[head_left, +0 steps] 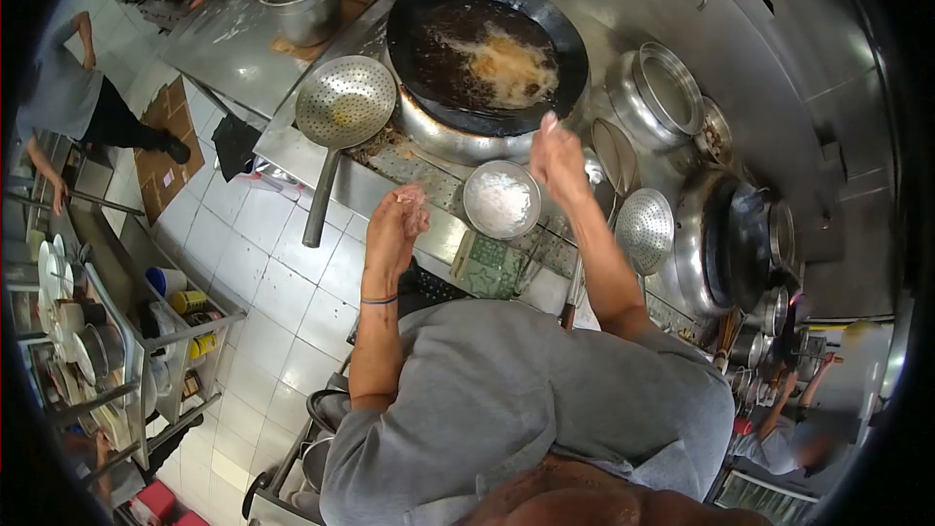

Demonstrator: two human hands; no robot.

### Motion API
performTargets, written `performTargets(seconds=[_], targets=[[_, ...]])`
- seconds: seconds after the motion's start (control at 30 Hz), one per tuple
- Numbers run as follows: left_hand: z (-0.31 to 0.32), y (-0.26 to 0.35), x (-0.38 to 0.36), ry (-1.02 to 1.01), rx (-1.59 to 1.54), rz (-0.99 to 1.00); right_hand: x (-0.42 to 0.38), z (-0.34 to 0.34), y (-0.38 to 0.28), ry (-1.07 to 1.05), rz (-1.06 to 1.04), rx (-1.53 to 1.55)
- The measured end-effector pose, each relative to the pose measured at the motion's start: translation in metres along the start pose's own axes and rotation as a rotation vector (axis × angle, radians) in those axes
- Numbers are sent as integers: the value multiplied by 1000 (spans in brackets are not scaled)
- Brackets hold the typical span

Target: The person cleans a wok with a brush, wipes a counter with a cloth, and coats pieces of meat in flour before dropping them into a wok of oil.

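My left hand (pixel 386 234) is closed around pink raw meat (pixel 414 208), held left of a metal bowl (pixel 470 219) of white powder (pixel 503 199). Raised at the near edge of a large black wok (pixel 407 58), my right hand (pixel 560 161) has its fingers pinched together. Something whitish shows at the fingertips, too small to make out. Inside the wok, dark oil (pixel 443 34) bubbles, with pale golden froth (pixel 511 68) on its right side.
A perforated ladle (pixel 346 102) lies left of the wok, its handle over the counter edge. Another strainer (pixel 645 231) and metal pots (pixel 662 88) stand at right. A green patterned board (pixel 492 266) lies near my body. Other people (pixel 68 88) stand left and right.
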State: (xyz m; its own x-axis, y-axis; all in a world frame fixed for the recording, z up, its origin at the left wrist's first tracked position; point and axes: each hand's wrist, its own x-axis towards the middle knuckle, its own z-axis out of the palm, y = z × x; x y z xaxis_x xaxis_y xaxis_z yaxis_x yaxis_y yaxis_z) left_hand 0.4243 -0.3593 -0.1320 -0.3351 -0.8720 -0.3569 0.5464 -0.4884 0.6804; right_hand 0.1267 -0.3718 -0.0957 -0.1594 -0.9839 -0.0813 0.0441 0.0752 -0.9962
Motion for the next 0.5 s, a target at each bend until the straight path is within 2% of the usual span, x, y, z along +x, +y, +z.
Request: performTargets(seconds=[0.03, 0.07, 0.17, 0.27, 0.3, 0.4, 0.43, 0.5], targets=[[0, 1, -3, 17, 29, 10, 12, 6, -15, 126, -117, -208], [2, 0, -5, 45, 43, 21, 27, 20, -21, 296, -369, -543], [4, -5, -5, 78, 54, 6, 84, 23, -11, 184, -586, -945], [-3, -21, 10, -11, -25, -72, 119, 18, -6, -301, -181, -893], [-3, -25, 13, -53, -64, -85, 122, 12, -14, -425, 21, -815], [9, -23, 12, -182, -103, -55, 81, 11, -34, -91, -279, -882], [17, -21, 7, -223, -103, -38, 56, 15, -55, -65, -237, -821], [34, -21, 9, -251, -10, -19, 12, 19, -60, -224, -230, -714]])
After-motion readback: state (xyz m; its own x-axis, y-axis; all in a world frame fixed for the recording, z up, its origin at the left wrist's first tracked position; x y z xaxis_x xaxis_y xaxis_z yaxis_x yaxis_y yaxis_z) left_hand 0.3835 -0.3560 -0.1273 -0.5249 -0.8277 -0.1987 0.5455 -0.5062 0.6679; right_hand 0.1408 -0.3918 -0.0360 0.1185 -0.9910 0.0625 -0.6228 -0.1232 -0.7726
